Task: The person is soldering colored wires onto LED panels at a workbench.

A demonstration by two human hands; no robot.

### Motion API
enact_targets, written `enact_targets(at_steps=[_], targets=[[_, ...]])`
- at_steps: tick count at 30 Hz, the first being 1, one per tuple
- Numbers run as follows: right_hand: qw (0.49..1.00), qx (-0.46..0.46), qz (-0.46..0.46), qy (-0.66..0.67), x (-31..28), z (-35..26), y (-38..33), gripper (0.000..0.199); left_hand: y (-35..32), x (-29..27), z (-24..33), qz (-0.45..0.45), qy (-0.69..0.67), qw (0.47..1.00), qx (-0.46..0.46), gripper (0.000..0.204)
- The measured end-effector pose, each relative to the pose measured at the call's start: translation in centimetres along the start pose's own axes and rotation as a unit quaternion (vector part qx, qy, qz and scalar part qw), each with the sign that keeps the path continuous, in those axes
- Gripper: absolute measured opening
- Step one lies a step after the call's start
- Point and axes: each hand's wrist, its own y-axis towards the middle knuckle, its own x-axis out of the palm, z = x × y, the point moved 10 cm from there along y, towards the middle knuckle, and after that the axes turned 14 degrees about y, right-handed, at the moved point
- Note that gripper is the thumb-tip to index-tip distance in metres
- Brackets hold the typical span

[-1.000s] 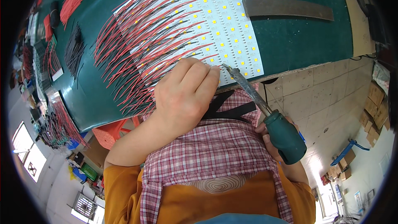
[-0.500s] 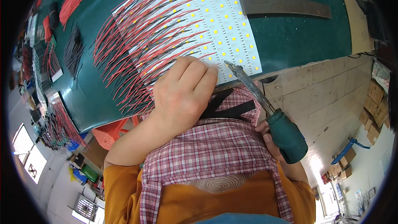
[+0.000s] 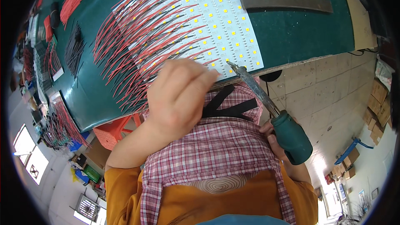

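Here the left hand hides the wire ends beneath

Left hand: back of hand toward camera, fingertips and anything pinched under them hidden.
Right hand: mostly behind soldering iron handle, only knuckles showing.
Light strip panel: near corner covered by left hand; far end cut by top edge.
Wire bundles at left rim: blurred, count unreadable.

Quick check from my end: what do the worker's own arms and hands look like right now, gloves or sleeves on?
Both hands are bare, no gloves. The left hand and its forearm are uncovered up to an orange sleeve near the elbow. The right hand is mostly hidden. No rings, watch or markings show.
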Motion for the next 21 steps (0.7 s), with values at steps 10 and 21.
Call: enact_targets(at_steps=[10, 21], targets=[[0.995, 0.049, 0.014, -0.089, 0.2, 1.4, -0.4, 0.011, -0.7, 2.1, 1.2, -0.078, 0.078, 0.994, 0.000, 0.028], [0.999, 0.024, 0.036, -0.012, 0.2, 2.6, -1.4, 0.017, -0.8, 2.2, 1.4, -0.068, 0.099, 0.993, 0.006, 0.024]])
